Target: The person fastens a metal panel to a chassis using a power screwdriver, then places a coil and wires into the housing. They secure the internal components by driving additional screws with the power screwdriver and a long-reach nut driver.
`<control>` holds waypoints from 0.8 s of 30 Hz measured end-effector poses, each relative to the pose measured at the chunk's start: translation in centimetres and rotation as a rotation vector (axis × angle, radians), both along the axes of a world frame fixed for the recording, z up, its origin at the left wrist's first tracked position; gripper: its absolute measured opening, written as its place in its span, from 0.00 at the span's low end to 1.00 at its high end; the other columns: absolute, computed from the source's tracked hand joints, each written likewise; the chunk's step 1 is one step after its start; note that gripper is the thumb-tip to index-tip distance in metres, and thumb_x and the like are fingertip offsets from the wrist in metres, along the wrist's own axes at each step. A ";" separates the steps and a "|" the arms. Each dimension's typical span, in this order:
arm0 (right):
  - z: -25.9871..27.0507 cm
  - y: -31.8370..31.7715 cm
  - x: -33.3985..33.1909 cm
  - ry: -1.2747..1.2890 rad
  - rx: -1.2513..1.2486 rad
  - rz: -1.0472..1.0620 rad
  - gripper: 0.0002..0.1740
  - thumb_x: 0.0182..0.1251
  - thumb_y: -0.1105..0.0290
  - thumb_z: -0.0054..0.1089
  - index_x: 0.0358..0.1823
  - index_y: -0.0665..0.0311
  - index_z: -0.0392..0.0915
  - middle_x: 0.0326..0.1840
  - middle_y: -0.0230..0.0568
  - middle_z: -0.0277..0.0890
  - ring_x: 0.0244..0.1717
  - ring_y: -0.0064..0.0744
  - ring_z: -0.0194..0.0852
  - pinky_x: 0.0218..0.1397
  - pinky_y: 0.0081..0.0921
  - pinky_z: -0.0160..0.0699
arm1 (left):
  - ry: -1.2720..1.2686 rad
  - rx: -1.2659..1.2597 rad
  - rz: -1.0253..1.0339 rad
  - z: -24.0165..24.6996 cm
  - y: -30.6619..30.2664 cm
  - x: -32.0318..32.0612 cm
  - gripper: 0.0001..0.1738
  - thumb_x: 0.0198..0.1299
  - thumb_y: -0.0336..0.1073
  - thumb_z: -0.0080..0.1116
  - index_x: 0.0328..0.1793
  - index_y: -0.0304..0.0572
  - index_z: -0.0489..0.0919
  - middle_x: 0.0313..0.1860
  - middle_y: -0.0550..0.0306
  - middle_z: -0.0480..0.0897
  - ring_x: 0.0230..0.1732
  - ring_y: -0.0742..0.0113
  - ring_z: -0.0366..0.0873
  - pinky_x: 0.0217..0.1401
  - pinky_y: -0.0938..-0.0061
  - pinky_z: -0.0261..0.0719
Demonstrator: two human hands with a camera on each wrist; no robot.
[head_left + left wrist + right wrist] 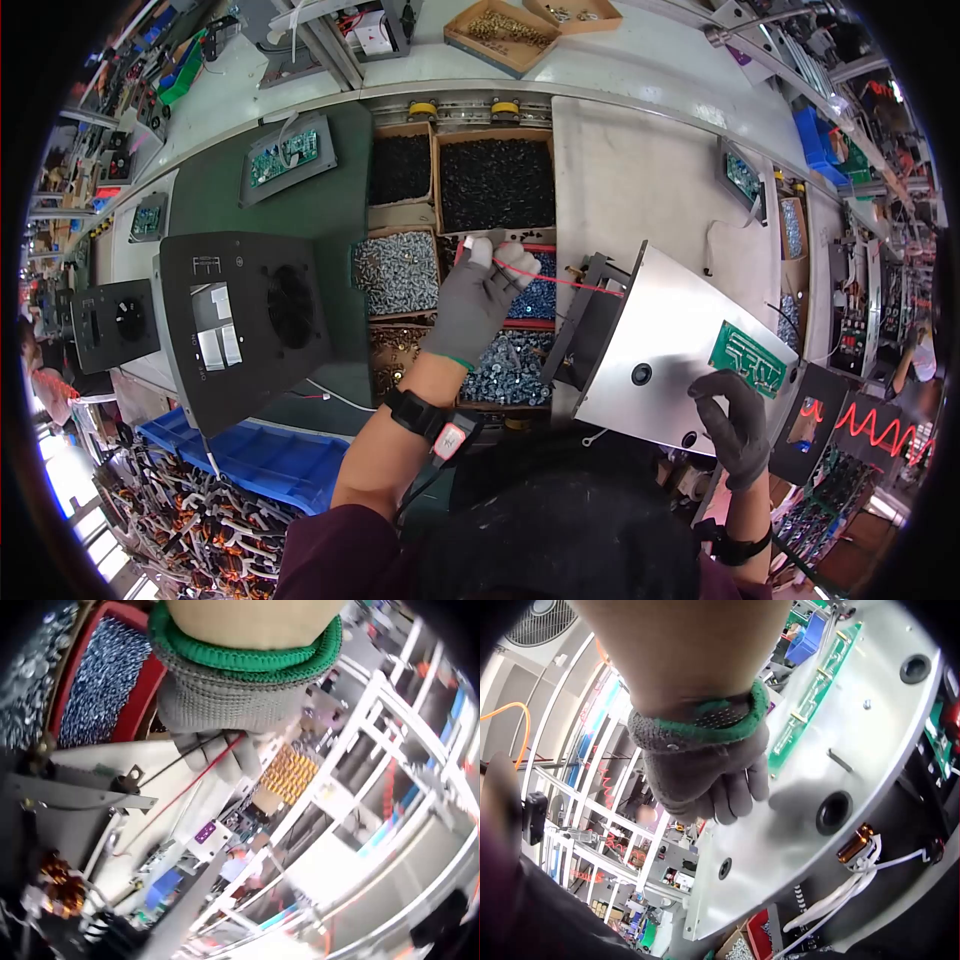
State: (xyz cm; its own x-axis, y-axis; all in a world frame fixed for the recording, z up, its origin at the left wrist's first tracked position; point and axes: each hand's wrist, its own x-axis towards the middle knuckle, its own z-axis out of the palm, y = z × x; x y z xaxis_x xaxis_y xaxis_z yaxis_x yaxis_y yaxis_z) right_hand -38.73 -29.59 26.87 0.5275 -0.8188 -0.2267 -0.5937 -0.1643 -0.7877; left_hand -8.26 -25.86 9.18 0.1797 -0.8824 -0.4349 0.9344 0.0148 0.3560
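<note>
My left hand [472, 305], in a grey knit glove with pale fingertips, is above the screw bins and holds a red wire [560, 279]. In the left wrist view, a black wire [166, 769] also runs into its fingers beside the red one. Both wires lead toward the open dark side of a metal housing [640, 340], whose silvery panel faces up. Over that panel hangs my gloved right hand [738, 425], fingers loosely bent with nothing visible in them. Close to it a green circuit board [748, 357] sits on the panel, with round black grommets [642, 374] nearby.
Cardboard bins hold black screws [495, 185], silver screws [397, 272] and bluish screws [505, 368]. A black housing with a fan [245, 330] stands at the left, beside a blue tray [250, 460]. Mounted boards [285, 160] lie farther back.
</note>
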 end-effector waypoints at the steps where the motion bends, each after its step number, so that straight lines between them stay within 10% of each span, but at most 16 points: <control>1: -0.6 -0.1 0.2 -0.032 0.000 0.018 0.11 0.63 0.69 0.54 0.39 0.72 0.75 0.36 0.45 0.76 0.39 0.34 0.73 0.45 0.28 0.69 | -0.105 -0.163 -0.094 0.5 0.7 -0.3 0.18 0.73 0.45 0.45 0.55 0.35 0.71 0.38 0.55 0.80 0.41 0.64 0.79 0.58 0.59 0.77; 5: -3.6 -0.3 1.3 -0.254 -0.044 -0.275 0.09 0.68 0.73 0.52 0.45 0.71 0.74 0.40 0.43 0.79 0.43 0.28 0.76 0.50 0.24 0.72 | -0.618 -0.038 -0.877 4.3 1.5 -3.4 0.17 0.70 0.37 0.50 0.61 0.39 0.73 0.31 0.55 0.80 0.35 0.75 0.78 0.41 0.81 0.77; 8: -5.5 0.0 1.1 -0.228 -0.200 -0.354 0.08 0.65 0.77 0.51 0.44 0.69 0.75 0.40 0.43 0.81 0.38 0.24 0.76 0.43 0.24 0.74 | -1.064 -0.257 -0.833 2.5 2.0 -7.6 0.21 0.63 0.30 0.56 0.63 0.36 0.74 0.35 0.51 0.83 0.39 0.69 0.81 0.43 0.77 0.78; 12: -7.1 0.3 1.3 -0.192 -0.491 -0.286 0.09 0.59 0.78 0.54 0.42 0.69 0.75 0.34 0.46 0.78 0.33 0.38 0.75 0.39 0.30 0.74 | -0.472 -0.153 -0.701 2.2 1.3 -10.1 0.18 0.66 0.33 0.54 0.60 0.32 0.75 0.44 0.53 0.83 0.46 0.70 0.79 0.52 0.76 0.77; 20: -6.6 0.1 1.4 -0.128 -0.546 -0.290 0.09 0.55 0.76 0.59 0.39 0.64 0.77 0.30 0.44 0.76 0.31 0.42 0.73 0.39 0.35 0.70 | -0.674 -0.193 -0.839 2.7 0.1 -8.6 0.16 0.61 0.29 0.59 0.55 0.31 0.78 0.43 0.57 0.84 0.46 0.72 0.79 0.52 0.74 0.78; 24: -6.6 -0.1 1.5 -0.092 -0.563 -0.278 0.10 0.55 0.75 0.60 0.39 0.64 0.77 0.30 0.42 0.76 0.32 0.43 0.73 0.40 0.35 0.70 | -0.753 -0.380 -0.857 -1.1 1.1 -8.8 0.34 0.60 0.29 0.61 0.71 0.36 0.61 0.61 0.47 0.73 0.59 0.66 0.72 0.57 0.70 0.77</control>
State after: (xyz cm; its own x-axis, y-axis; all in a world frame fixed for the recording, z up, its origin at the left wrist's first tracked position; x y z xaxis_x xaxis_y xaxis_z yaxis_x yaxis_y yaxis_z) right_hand -37.28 -29.67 20.28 0.2748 -0.9085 0.3148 -0.6076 -0.4178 -0.6754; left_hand -17.10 -24.78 8.04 -0.4312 -0.8882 -0.1590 0.2511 -0.2874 0.9243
